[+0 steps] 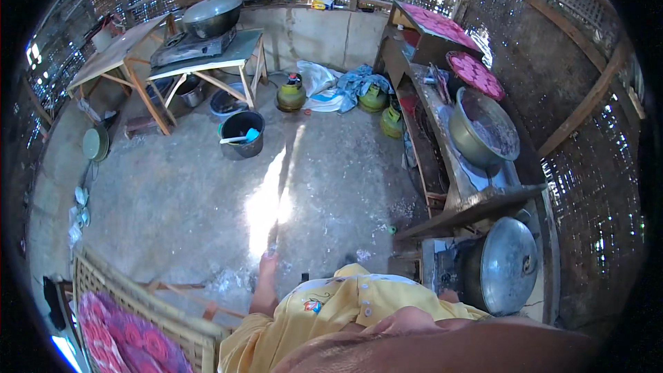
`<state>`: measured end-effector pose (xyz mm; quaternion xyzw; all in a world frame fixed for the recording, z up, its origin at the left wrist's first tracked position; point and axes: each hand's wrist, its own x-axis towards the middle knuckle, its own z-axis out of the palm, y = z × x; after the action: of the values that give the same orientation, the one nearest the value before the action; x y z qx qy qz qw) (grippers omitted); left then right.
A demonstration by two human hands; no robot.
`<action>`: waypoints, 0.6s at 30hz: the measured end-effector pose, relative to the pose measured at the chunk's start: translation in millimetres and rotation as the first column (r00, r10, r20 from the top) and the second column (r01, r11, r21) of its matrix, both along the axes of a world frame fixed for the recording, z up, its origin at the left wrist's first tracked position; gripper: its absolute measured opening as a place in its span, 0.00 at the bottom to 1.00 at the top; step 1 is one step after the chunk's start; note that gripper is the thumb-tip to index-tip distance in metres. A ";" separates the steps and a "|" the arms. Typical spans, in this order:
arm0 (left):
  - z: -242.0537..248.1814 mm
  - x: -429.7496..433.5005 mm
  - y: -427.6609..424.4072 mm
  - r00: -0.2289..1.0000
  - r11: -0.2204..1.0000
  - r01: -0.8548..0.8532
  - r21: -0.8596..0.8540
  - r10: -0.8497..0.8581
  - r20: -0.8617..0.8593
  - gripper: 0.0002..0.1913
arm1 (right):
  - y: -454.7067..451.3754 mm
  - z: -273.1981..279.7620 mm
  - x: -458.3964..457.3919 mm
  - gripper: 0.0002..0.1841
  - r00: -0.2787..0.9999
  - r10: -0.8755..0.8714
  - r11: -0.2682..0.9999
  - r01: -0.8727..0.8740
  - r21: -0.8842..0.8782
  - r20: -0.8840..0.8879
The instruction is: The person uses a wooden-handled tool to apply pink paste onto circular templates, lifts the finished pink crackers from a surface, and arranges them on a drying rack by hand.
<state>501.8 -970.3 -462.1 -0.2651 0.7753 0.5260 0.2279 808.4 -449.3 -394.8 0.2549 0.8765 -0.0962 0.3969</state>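
Observation:
Neither of my hands can be made out. A patterned yellow garment with buttons (357, 295) covers my body at the bottom middle. Bare skin (440, 344), very close to the camera, fills the lower right edge. A bare limb (265, 285), seemingly a lower leg and foot, reaches from the garment onto the concrete floor (181, 197). On the floor ahead is a black bucket (243, 140) holding a light-blue dipper (251, 135). At the lower right, a large pot with a metal lid (508, 267) stands near my body.
A lidded wok (211, 18) sits on a gas stove (194, 51) on a table at the back left. Green gas cylinders (290, 97) stand by the back wall. Right, a wooden shelf (445, 166) bears a big metal basin (479, 134). A woven bamboo panel (140, 298) stands at lower left.

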 end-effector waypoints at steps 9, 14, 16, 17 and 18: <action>-67.5 -143.7 -13.4 0.934 0.811 0.344 -0.473 -0.349 0.081 0.39 | 58.4 -57.0 -185.7 0.15 0.959 -0.236 0.932 0.177 -0.316 -0.158; -81.0 -158.0 -9.0 0.949 0.833 0.313 -0.456 -0.249 0.195 0.39 | 101.8 -57.8 -382.7 0.16 0.922 0.026 0.956 -0.136 -0.260 -0.387; -85.9 -187.1 -2.7 0.937 0.825 0.338 -0.453 -0.249 0.247 0.39 | 95.2 -2.6 -469.1 0.17 0.926 0.050 0.988 -0.101 -0.119 -0.374; -89.7 -203.3 1.7 0.933 0.825 0.346 -0.447 -0.251 0.258 0.39 | 92.7 27.7 -504.7 0.18 0.937 -0.007 0.995 -0.028 -0.095 -0.349; -94.0 -221.5 5.8 0.927 0.827 0.356 -0.435 -0.256 0.273 0.39 | 107.4 23.5 -529.7 0.19 0.909 -0.031 0.997 -0.003 -0.082 -0.415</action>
<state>280.3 -964.5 -556.1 -0.2368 0.8858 0.2452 0.3150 278.6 -341.9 -371.2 0.2186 0.9344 -0.1865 0.2105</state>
